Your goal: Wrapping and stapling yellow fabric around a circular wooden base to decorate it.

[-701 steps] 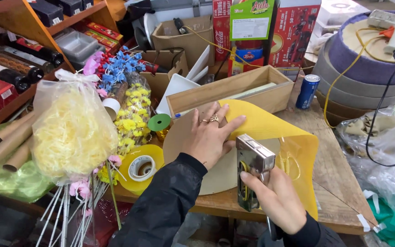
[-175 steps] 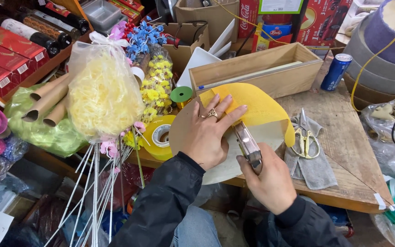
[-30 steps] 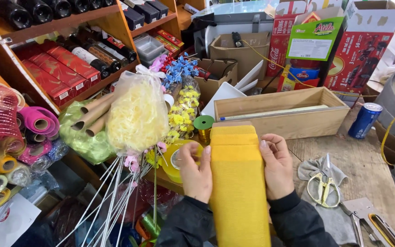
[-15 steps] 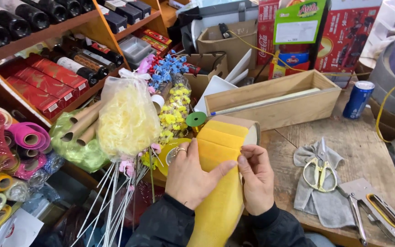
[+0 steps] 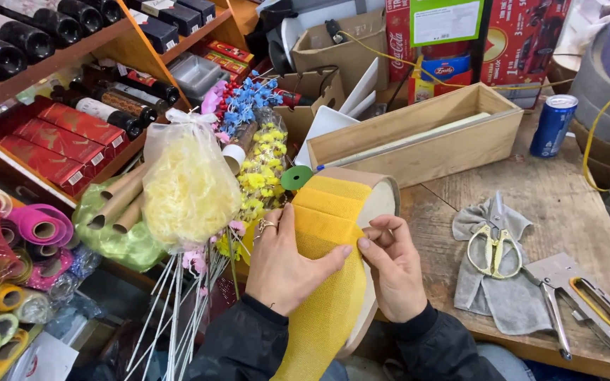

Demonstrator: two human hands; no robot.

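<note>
Two hands are working one strip of yellow woven mesh fabric [image 5: 326,282], which is draping in folds over the curved edge of a tan cardboard form [image 5: 379,201] at the near edge of the wooden table [image 5: 573,233]. The left hand [image 5: 284,264] is lying flat on the mesh, thumb pinching its edge; the right hand [image 5: 393,271] is gripping the fabric and the form's rim between fingertips. Just left, a clear bag of pale yellow shredded filler [image 5: 188,187] is standing on white sticks. To the right, gold-handled scissors [image 5: 492,243] are resting on a grey cloth [image 5: 495,296], beside a metal staple gun [image 5: 591,303]. Behind, a long plain wooden box [image 5: 418,134] is sitting near a blue drink can [image 5: 553,125], with red printed cartons [image 5: 524,42] and a green label [image 5: 446,20] further back.
</note>
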